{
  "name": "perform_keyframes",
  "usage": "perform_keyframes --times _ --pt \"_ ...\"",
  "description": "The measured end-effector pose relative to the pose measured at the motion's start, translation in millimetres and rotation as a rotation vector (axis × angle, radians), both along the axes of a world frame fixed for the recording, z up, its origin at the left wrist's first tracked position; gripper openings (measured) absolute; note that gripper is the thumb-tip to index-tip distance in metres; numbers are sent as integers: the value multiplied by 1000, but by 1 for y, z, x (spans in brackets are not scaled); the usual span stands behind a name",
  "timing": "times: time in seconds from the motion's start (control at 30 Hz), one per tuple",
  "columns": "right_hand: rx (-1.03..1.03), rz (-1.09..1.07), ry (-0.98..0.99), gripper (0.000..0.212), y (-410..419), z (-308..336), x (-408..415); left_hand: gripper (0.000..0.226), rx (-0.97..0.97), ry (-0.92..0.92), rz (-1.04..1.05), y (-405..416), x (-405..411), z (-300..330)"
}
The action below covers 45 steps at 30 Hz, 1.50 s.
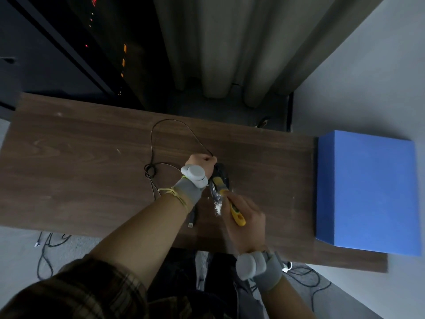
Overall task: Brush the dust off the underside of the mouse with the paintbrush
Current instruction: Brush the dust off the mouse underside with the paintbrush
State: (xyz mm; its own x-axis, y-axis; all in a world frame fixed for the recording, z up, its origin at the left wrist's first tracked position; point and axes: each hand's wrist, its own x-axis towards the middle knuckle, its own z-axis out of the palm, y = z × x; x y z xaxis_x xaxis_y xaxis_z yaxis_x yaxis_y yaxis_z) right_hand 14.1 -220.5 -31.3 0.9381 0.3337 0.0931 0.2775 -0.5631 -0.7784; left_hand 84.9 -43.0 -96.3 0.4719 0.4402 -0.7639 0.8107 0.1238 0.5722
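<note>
A black wired mouse [222, 172] is held on its side above the brown wooden table [92, 162], underside turned toward the right. My left hand [201, 162] grips its far end. My right hand [247, 223] holds a yellow-handled paintbrush [232, 206], whose head rests against the mouse's underside. A small heap of white dust [218, 207] lies on the table just below the mouse. The mouse's black cable [165, 125] loops away across the table to the left.
A USB plug [190, 223] lies by my left forearm near the table's front edge. A blue box [365, 192] sits at the table's right end. Grey curtains [230, 54] hang behind the table, and cables trail on the floor below.
</note>
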Motion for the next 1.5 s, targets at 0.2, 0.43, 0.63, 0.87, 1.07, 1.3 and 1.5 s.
perform_keyframes --times 0.2,0.43,0.63,0.87,1.07,1.3,1.5 --pt "-18 12 53 22 -20 -7 -20 15 -112 9 42 3 3 12" --pt "42 -51 56 23 -27 -3 -24 12 -181 -1 115 2 7 23" --pt "58 10 30 21 -26 -6 -17 9 -241 4 194 -2 8 30" --pt "76 -170 201 17 -45 -1 -22 15 -271 -17 170 3 4 34" --pt "269 -274 311 21 -28 20 19 14 -283 -46 79 -1 -1 34" --pt "264 -237 388 15 -15 23 30 12 -315 -49 131 3 -3 33" --pt "45 -291 627 15 -65 20 30 15 -273 -35 96 17 -8 29"
